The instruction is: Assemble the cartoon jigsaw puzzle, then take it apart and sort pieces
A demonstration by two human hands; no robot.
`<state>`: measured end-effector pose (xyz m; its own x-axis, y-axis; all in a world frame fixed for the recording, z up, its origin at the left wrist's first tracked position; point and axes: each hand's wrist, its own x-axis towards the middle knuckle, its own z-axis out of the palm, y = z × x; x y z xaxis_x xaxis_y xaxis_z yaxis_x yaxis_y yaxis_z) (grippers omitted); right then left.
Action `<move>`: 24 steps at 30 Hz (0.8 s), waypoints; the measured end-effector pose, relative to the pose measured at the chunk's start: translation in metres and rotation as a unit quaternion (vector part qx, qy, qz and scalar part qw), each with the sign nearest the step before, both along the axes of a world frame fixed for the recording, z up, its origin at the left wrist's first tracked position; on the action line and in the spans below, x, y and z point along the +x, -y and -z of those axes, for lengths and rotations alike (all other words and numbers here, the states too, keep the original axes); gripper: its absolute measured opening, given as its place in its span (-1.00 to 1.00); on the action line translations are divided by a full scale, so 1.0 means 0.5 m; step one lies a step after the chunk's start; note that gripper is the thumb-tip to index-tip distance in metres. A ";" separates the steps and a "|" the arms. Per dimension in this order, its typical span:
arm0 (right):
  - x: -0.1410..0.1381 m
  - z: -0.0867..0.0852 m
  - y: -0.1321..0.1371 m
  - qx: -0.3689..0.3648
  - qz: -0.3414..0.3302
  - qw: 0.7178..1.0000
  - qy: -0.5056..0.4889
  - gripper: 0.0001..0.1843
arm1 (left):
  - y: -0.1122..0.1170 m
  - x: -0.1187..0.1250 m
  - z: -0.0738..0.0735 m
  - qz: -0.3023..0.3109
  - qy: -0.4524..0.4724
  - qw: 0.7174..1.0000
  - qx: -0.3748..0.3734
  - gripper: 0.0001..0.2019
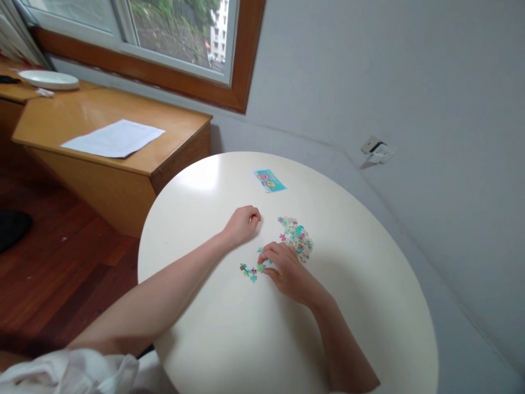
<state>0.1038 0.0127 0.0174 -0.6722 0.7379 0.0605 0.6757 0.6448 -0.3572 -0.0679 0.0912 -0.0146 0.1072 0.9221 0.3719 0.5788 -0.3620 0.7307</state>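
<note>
My left hand (pixel 243 225) rests on the round white table (pixel 229 334), curled into a loose fist with nothing visible in it. To its right, my right hand (pixel 287 271) is bent over small jigsaw pieces, thumb and index finger closing round a green puzzle piece (pixel 261 268). Just left of those fingertips lies a short cluster of puzzle pieces (pixel 248 272) in teal, pink and brown. Beyond my right hand spreads a loose heap of puzzle pieces (pixel 301 241), some pale side up, some coloured; my knuckles hide its near edge.
A turquoise picture card (pixel 269 180) lies near the table's far edge. Left of the table stands a wooden desk (pixel 180 117) bearing a paper sheet (pixel 117 138) and a white round lid or plate (pixel 49 80). A wall (pixel 394 71) with a socket (pixel 376 148) borders the right side.
</note>
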 end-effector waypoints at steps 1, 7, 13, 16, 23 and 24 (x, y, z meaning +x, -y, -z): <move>-0.001 -0.001 0.002 0.000 0.001 1.000 0.001 -0.80 | 0.001 -0.001 0.001 -0.002 0.011 1.000 0.001 -0.77; -0.006 -0.004 0.008 -0.017 0.009 1.000 0.003 -0.80 | 0.011 0.004 0.006 -0.013 0.052 0.999 -0.007 -0.77; -0.005 0.005 0.008 -0.009 0.002 1.000 -0.010 -0.74 | 0.015 0.011 0.008 -0.014 0.072 0.997 -0.016 -0.78; -0.006 0.004 0.008 -0.007 0.006 1.000 -0.002 -0.79 | 0.013 0.010 0.008 -0.016 0.083 0.996 -0.021 -0.78; -0.020 0.010 0.004 0.034 0.035 0.999 0.012 -0.88 | 0.001 0.005 0.011 -0.035 0.111 0.992 -0.046 -0.78; -0.024 0.012 0.002 0.045 0.037 0.998 0.014 -0.89 | -0.001 0.005 0.010 -0.038 0.116 0.991 -0.049 -0.78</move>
